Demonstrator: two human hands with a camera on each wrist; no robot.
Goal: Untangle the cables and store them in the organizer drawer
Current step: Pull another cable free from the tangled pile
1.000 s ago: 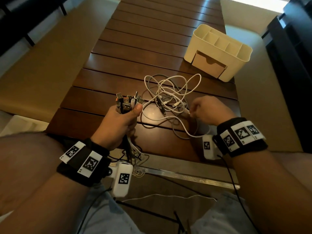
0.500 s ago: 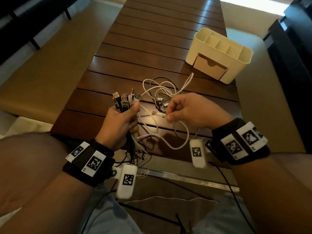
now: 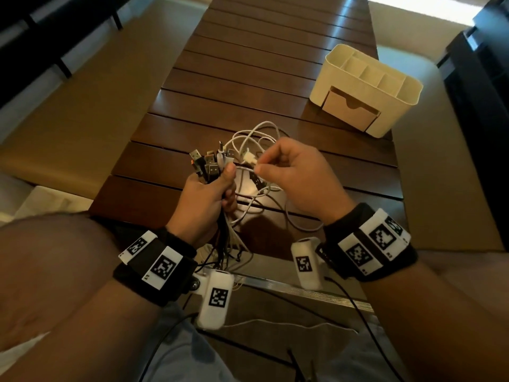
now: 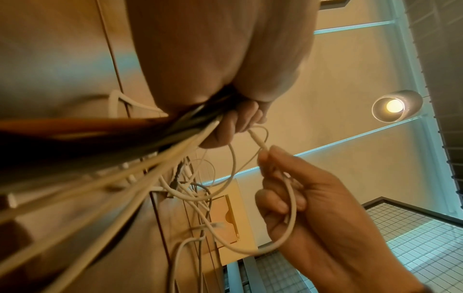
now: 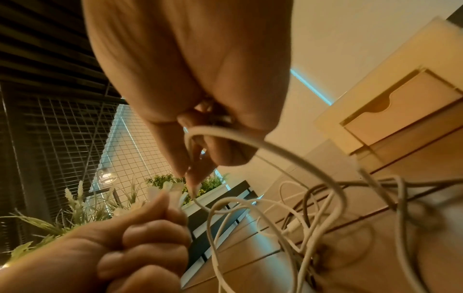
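My left hand (image 3: 209,199) grips a bundle of cables (image 3: 208,165) in its fist, with several USB plugs sticking up above the thumb. Right beside it my right hand (image 3: 292,177) pinches the plug end of a white cable (image 3: 251,159) between thumb and forefinger. In the left wrist view that white cable (image 4: 258,138) runs from the right hand (image 4: 300,198) up to the left fingers (image 4: 238,123). Loose white and grey loops (image 3: 256,194) hang from both hands onto the table. The cream organizer (image 3: 366,86) stands far right, its drawer (image 3: 349,111) closed.
The dark slatted wooden table (image 3: 248,78) stretches away ahead. Cable tails (image 3: 228,252) hang over its near edge toward my lap. A dark cabinet (image 3: 479,106) stands to the right. In the right wrist view, potted plants (image 5: 82,202) and a wire grid are behind.
My right hand lifted a white cable end off the table tangle and carried it left and up to the plugs held in the left fist. The left hand rose slightly.
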